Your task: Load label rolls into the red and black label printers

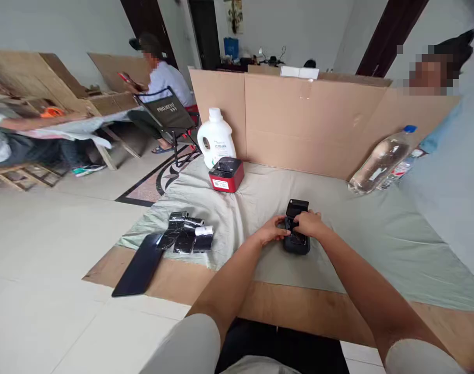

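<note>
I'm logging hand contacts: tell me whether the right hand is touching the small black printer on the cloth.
Touching. The head view shows the right hand with its fingers laid over the top of the black printer, no gap visible between them.

Two small box-shaped printers sit on the cloth [338, 218]: one black printer [297, 228] and one red printer [226, 174] behind and left of it. Left of the black printer lie about five paper rolls [187, 232] and one flat dark tablet [139, 265]. Behind stand one white jug [215, 137] and one clear bottle [380, 161].
</note>
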`<state>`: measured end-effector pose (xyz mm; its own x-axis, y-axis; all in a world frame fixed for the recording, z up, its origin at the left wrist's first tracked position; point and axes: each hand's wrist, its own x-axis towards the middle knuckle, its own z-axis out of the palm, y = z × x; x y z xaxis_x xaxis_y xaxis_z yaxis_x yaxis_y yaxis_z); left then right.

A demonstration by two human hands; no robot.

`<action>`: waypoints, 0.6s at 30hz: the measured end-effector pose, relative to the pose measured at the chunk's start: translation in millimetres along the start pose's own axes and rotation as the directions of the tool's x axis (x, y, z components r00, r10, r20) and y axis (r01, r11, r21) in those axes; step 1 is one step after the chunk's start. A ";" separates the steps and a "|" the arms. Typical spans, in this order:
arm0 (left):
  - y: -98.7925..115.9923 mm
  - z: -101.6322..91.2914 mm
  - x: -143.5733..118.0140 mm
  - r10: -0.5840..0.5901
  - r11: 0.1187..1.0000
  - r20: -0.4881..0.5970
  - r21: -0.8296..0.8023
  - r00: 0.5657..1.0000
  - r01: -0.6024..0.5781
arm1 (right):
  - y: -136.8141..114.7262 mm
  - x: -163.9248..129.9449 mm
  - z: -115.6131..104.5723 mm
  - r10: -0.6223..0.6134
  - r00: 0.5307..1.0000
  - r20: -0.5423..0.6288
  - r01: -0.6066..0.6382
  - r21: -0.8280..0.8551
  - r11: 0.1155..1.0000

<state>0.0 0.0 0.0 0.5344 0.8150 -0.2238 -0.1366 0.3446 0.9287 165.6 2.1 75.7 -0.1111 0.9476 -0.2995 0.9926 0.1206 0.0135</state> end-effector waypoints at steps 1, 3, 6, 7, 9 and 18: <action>-0.4 -0.3 0.3 0.004 1.000 -0.003 -0.003 1.000 -0.004 | 1.5 -0.5 1.2 0.003 1.000 -0.010 -0.003 0.008 1.000; -0.9 -0.4 1.2 0.003 1.000 -0.013 0.002 1.000 -0.003 | 4.8 -1.6 3.6 0.007 0.999 -0.033 -0.007 0.025 1.000; 0.2 1.8 2.7 -0.024 0.999 -0.038 0.032 0.999 0.025 | 10.3 -3.6 7.8 0.009 0.996 -0.084 -0.004 0.057 0.998; 1.0 3.5 2.8 -0.040 0.998 -0.054 0.055 0.998 0.043 | 12.0 -4.4 9.3 0.005 0.995 -0.102 0.002 0.068 0.998; 3.2 8.8 1.9 -0.017 0.986 -0.144 0.162 0.989 0.041 | 15.2 -5.8 12.5 -0.015 0.991 -0.135 0.027 0.086 0.996; 8.7 35.1 -5.4 0.503 0.512 -0.097 0.834 0.859 -0.205 | 24.2 -0.2 21.1 -0.192 0.966 -0.175 0.212 0.102 0.972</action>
<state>25.2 -17.8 19.6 0.3093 0.9186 0.2460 0.5159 -0.3794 0.7681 190.7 -1.4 55.9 -0.3065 0.9436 -0.1250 0.9462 0.2878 -0.1480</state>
